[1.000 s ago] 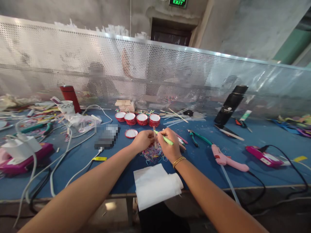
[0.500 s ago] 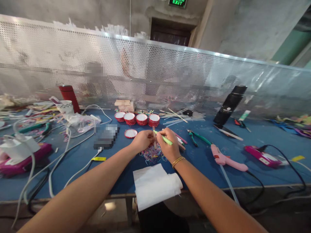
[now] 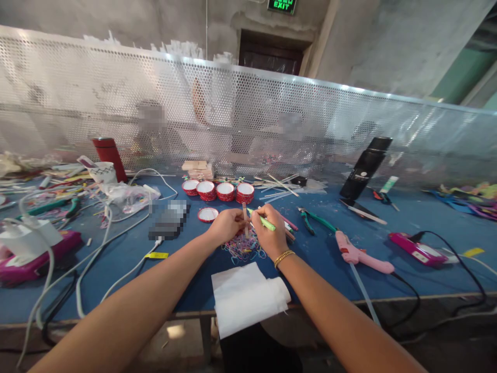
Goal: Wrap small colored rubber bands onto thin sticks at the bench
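Note:
My left hand [image 3: 226,225] pinches a thin pale stick [image 3: 244,213] held upright above a heap of small coloured rubber bands [image 3: 243,248] on the blue table [image 3: 330,259]. My right hand [image 3: 268,232], a gold bracelet on its wrist, holds a light green pen-like stick [image 3: 264,221] and meets the left hand at the pale stick. Both hands hover just over the rubber bands. What the fingertips do between them is hidden.
Red tape rolls [image 3: 219,190] line up behind the hands, green pliers [image 3: 315,219] and a pink glue gun [image 3: 359,254] lie to the right. A folded white cloth [image 3: 246,296] sits at the near edge. Cables [image 3: 97,248], a phone [image 3: 169,220] and chargers crowd the left. People sit behind the perforated screen [image 3: 233,114].
Both hands stay together at the same spot over the rubber bands; only slight finger shifts and a small camera drift show.

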### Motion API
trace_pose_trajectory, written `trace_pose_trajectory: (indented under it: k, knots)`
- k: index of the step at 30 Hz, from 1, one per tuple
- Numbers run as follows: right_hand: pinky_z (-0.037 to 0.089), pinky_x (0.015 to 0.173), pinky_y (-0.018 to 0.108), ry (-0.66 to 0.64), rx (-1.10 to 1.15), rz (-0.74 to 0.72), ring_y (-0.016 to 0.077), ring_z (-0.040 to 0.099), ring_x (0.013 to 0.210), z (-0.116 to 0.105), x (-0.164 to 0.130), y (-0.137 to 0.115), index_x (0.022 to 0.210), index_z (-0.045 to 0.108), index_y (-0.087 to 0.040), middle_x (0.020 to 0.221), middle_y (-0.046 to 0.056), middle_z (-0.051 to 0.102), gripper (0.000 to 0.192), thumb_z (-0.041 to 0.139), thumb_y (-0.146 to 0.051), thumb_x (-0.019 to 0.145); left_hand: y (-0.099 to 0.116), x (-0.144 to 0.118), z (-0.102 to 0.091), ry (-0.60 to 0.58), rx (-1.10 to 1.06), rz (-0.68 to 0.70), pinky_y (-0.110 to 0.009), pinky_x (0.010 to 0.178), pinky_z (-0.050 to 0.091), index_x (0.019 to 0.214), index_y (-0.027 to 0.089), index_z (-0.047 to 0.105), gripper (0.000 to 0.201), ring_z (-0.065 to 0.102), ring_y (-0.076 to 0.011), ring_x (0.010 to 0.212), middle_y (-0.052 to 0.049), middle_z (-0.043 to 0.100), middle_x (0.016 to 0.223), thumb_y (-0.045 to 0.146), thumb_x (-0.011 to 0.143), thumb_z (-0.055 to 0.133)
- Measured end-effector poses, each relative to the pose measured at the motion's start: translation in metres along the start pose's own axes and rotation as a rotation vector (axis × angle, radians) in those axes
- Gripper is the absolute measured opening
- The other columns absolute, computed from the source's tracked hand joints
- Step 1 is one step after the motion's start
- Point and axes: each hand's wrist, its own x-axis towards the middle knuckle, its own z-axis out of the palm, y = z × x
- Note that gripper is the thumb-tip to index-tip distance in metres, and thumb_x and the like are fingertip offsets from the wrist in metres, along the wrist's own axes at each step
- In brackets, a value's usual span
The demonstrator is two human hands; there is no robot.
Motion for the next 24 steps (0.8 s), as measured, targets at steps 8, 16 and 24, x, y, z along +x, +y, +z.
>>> trace_pose_trajectory:
  k: [8,16,24]
  knots:
    - [0.045,0.072,0.034,-0.028,0.015,-0.026,0.0213,0.06,0.075,-0.0009,-0.0014,-0.0049,0.078,0.055,-0.025,0.075,0.002,0.066,0.018,0.055,-0.031,0.095,-0.0022,0.0002,-0.0006,0.036,0.046,0.027,-0.022,0.049,0.037,0.075,0.015,0.064,0.026,0.051,-0.0106,0.05,0.002,0.061,0.058,0.037,0.071,0.077]
    - [0.044,0.071,0.034,-0.035,0.013,-0.029,0.0208,0.06,0.074,0.0007,-0.0007,-0.0027,0.079,0.055,-0.025,0.074,0.002,0.065,0.018,0.054,-0.032,0.095,0.0003,-0.001,-0.0003,0.019,0.027,0.03,-0.021,0.049,0.038,0.076,0.014,0.066,0.025,0.051,-0.0096,0.05,0.003,0.061,0.059,0.036,0.071,0.077]
    - [0.046,0.071,0.034,-0.007,0.012,-0.01,0.0211,0.061,0.075,-0.0004,-0.0009,-0.0011,0.079,0.054,-0.025,0.075,0.003,0.066,0.017,0.055,-0.032,0.094,0.0009,-0.0005,0.0004,0.015,-0.01,-0.019,-0.021,0.048,0.037,0.077,0.015,0.066,0.025,0.052,-0.0102,0.05,0.002,0.063,0.06,0.034,0.069,0.08]
